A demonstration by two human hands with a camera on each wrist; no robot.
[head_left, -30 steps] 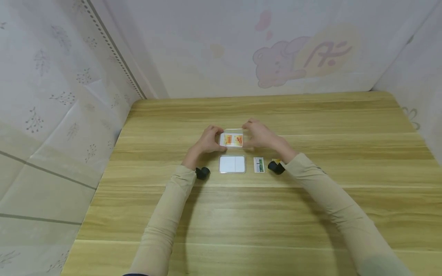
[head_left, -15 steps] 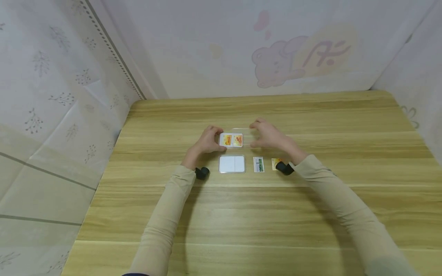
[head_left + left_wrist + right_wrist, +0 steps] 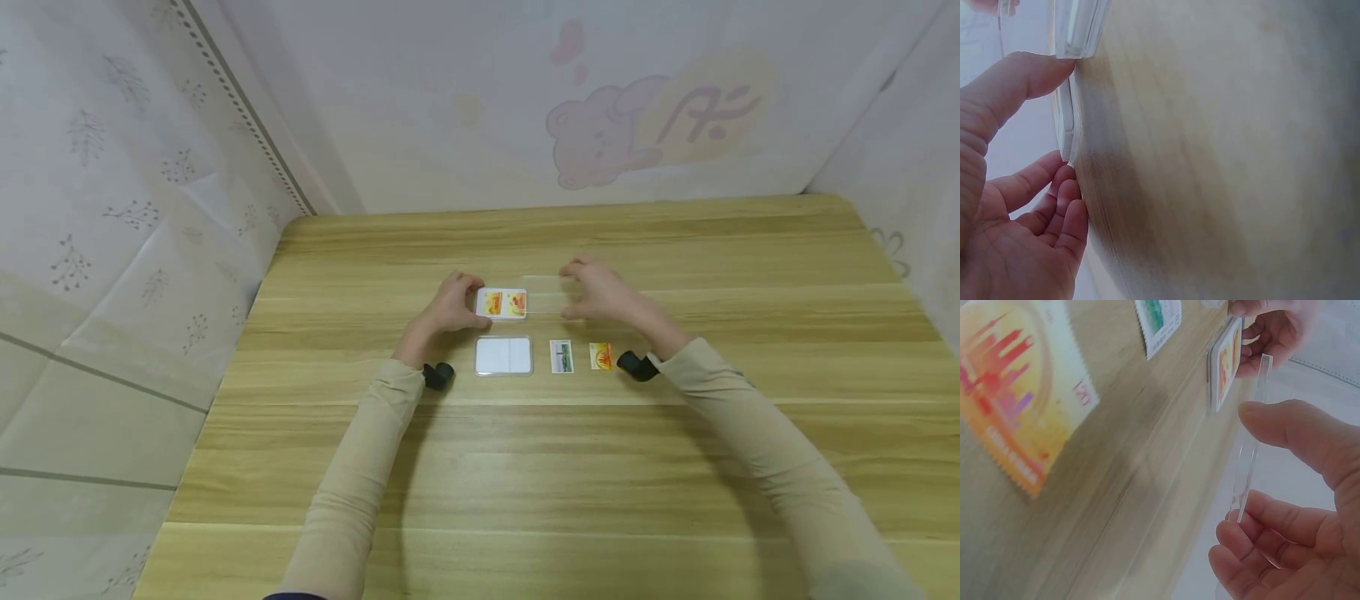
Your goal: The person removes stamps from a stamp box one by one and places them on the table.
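Observation:
Between the thumb and fingers of my left hand, a shallow stamp case is held by its edges on the table. Two orange and yellow postage stamps lie side by side in it. My right hand pinches a clear plastic lid by opposite edges, to the right of that case and off it. In the right wrist view the lid appears edge-on, raised above the table. Nearer to me lies a second clear case with a white two-part insert.
Right of the second case a green and white stamp lies on the wooden table, and beyond it a yellow and orange stamp. A patterned cloth wall rises behind the table.
My right hand has drawn the clear lid rightward off the case with the two stamps. The yellow stamp has come out from behind the right wrist. My left hand has stayed put.

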